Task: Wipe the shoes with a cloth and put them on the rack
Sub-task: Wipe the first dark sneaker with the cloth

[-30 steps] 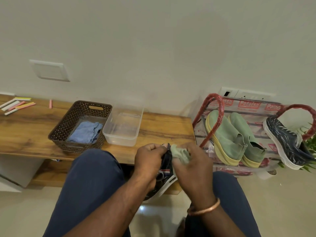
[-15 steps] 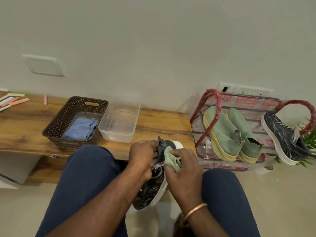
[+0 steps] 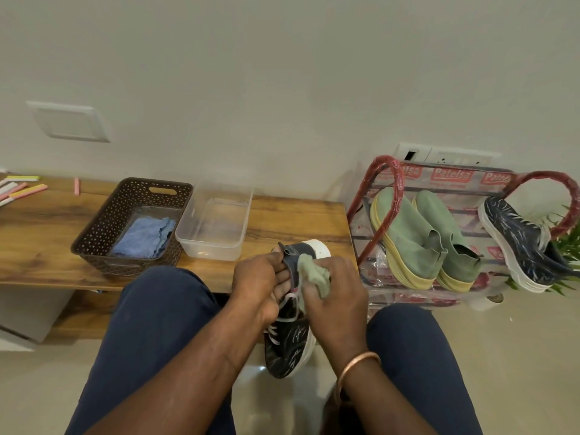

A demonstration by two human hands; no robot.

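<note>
A black patterned sneaker (image 3: 290, 343) with a white sole is held between my knees, heel pointing away from me. My left hand (image 3: 260, 284) grips its heel and tongue. My right hand (image 3: 337, 304) presses a crumpled green cloth (image 3: 314, 273) against the shoe's collar. To the right stands the red-framed shoe rack (image 3: 389, 196). On it sit two green slip-on shoes (image 3: 411, 240) and the matching black sneaker (image 3: 521, 246).
A low wooden bench (image 3: 37, 240) runs along the wall. On it are a brown perforated basket (image 3: 103, 227) with a blue cloth (image 3: 142, 232), a clear plastic tub (image 3: 216, 224) and several chalk sticks (image 3: 22, 188). A green plant (image 3: 569, 243) stands behind the rack.
The sneaker has come up and further out from between my hands, showing more of its toe and heel. My right hand has slid the green cloth along the collar.
</note>
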